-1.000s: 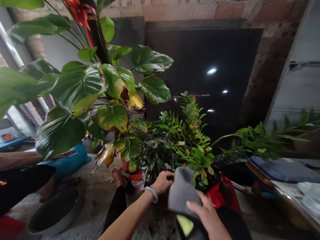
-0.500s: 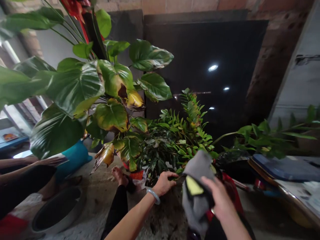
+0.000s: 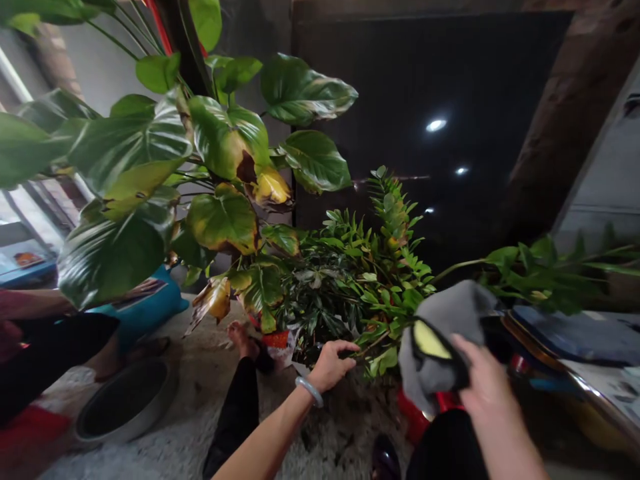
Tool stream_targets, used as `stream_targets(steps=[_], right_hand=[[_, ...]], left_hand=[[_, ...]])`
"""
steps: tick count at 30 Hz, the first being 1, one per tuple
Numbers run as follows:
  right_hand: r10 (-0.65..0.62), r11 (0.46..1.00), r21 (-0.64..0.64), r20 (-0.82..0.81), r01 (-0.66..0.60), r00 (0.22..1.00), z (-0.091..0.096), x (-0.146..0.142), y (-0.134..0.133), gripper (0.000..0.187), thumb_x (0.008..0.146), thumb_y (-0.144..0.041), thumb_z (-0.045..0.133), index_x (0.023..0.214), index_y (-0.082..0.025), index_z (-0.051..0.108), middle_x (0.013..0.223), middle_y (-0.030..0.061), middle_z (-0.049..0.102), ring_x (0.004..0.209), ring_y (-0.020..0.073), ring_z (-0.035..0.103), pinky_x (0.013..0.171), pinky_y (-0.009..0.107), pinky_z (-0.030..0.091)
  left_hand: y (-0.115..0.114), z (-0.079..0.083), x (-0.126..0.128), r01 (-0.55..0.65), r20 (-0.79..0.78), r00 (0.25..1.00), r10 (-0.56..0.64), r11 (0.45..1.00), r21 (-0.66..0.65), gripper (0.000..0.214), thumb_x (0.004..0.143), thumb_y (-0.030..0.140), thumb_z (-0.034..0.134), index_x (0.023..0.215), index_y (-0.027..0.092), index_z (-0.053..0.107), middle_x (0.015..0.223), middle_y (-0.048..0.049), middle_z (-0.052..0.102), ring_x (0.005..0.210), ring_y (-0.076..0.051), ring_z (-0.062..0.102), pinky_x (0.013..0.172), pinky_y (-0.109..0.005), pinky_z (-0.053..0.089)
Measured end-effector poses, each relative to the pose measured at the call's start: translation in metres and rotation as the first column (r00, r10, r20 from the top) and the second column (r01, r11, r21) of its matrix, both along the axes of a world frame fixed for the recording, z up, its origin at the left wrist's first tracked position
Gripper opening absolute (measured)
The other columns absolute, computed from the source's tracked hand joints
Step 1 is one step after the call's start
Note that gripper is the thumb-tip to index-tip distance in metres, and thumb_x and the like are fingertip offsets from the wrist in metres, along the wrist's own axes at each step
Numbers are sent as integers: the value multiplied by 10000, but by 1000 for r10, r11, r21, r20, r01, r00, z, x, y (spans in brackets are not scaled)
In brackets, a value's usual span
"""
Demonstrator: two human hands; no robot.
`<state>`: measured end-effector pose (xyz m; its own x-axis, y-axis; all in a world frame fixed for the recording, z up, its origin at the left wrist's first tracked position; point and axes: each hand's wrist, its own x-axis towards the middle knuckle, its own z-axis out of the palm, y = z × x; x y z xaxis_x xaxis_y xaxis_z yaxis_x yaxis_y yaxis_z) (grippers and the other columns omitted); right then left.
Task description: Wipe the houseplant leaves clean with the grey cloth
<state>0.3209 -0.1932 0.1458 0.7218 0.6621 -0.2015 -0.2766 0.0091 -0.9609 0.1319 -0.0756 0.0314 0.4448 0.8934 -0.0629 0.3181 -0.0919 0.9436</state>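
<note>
My left hand (image 3: pixel 330 365), with a pale bangle at its wrist, reaches to the lower edge of a leafy green plant (image 3: pixel 395 267). Its thumb and forefinger close around a thin stem (image 3: pixel 374 344) of that plant. My right hand (image 3: pixel 483 377) grips a grey cloth (image 3: pixel 447 310) bearing a yellow patch edged in black. The cloth hangs bunched to the right of the plant's leaves, and some of my right fingers are hidden behind it.
A tall plant (image 3: pixel 225 217) with broad, partly yellowed leaves fills the left. Below it sit a round grey basin (image 3: pixel 123 400) and a blue bag (image 3: pixel 173 293). Another person (image 3: pixel 55 333) is at far left. Stacked items (image 3: pixel 575 333) stand at right; a dark panel (image 3: pixel 380 87) is behind.
My right hand has carried the grey cloth to the right, away from the stem. My left hand stays almost in place. The view has tilted down slightly.
</note>
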Motion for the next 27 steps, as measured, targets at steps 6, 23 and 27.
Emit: stream_targets(steps=[6, 23, 27], right_hand=[[353, 896, -237, -134, -376, 926, -41, -72, -22, 457, 430, -319, 797, 855, -167, 729, 900, 99, 763, 945, 349, 681, 816, 408, 528], [381, 902, -113, -248, -418, 890, -60, -142, 19, 340, 457, -375, 756, 751, -211, 706, 852, 62, 762, 927, 309, 681, 793, 382, 541], [448, 881, -139, -60, -452, 892, -31, -135, 0, 437, 495, -395, 775, 887, -208, 723, 957, 72, 753, 940, 305, 669, 760, 358, 539]], left_hand=[[-5, -12, -29, 43, 78, 996, -43, 999, 2, 177, 619, 156, 620, 741, 122, 743, 752, -31, 698, 712, -174, 565, 666, -259, 466], [39, 0, -99, -552, 447, 318, 836, 547, -630, 137, 725, 215, 674, 840, 195, 603, 825, -23, 622, 671, -121, 585, 605, -224, 477], [52, 10, -90, -449, 559, 404, 724, 689, -569, 149, 651, 198, 713, 774, 163, 637, 806, -46, 670, 727, -160, 605, 622, -237, 476]])
